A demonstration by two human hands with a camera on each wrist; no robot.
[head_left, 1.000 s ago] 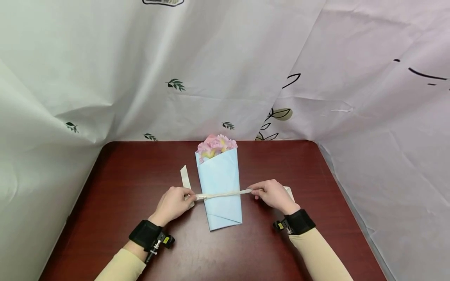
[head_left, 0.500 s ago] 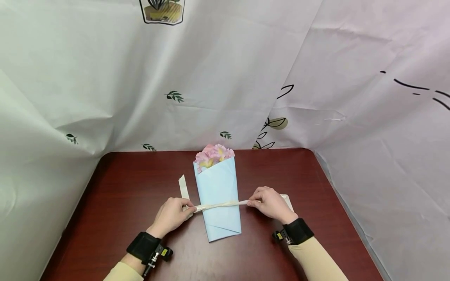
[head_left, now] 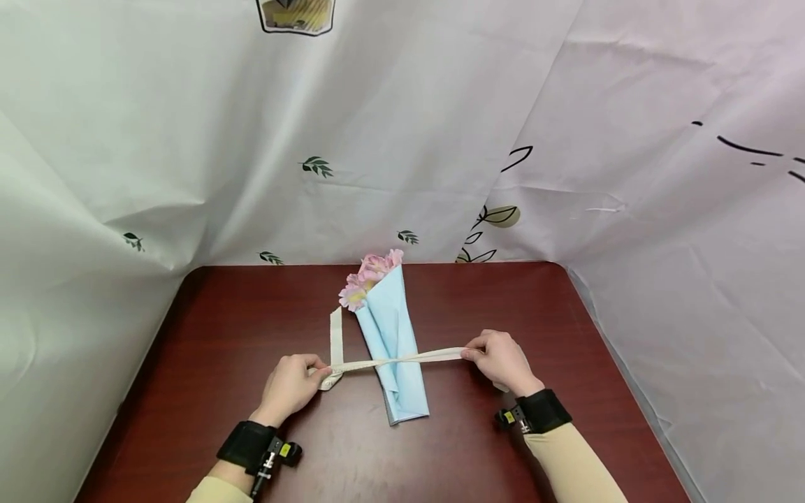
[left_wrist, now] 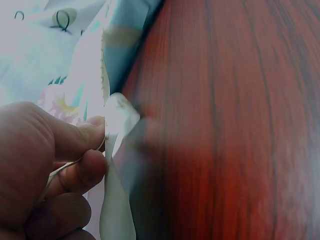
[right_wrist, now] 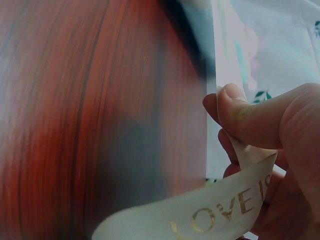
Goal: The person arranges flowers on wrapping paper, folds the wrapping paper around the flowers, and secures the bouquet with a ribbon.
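Observation:
A bouquet of pink flowers (head_left: pixel 371 271) in light blue wrapping paper (head_left: pixel 409 392) lies at the middle of the table, its wrap drawn in narrow and creased. Across its lower half runs a cream ribbon (head_left: pixel 434 356), pulled taut between both hands. My left hand (head_left: pixel 292 384) pinches the ribbon left of the bouquet between thumb and fingers; a loose tail points toward the back. On the other side my right hand (head_left: pixel 502 362) pinches the opposite length. Gold letters show on the ribbon's tail (right_wrist: pixel 220 212) in the right wrist view. The ribbon's underside path is hidden.
The dark red wooden table (head_left: pixel 251 314) has a rounded far edge. A white printed curtain (head_left: pixel 390 140) hangs behind it and along both sides. Each wrist wears a black strap with a small camera.
The ribbon has tightened, and the flat blue wrap has gathered into a narrower, folded shape. The flowers have shifted left. My hands have moved a little farther apart.

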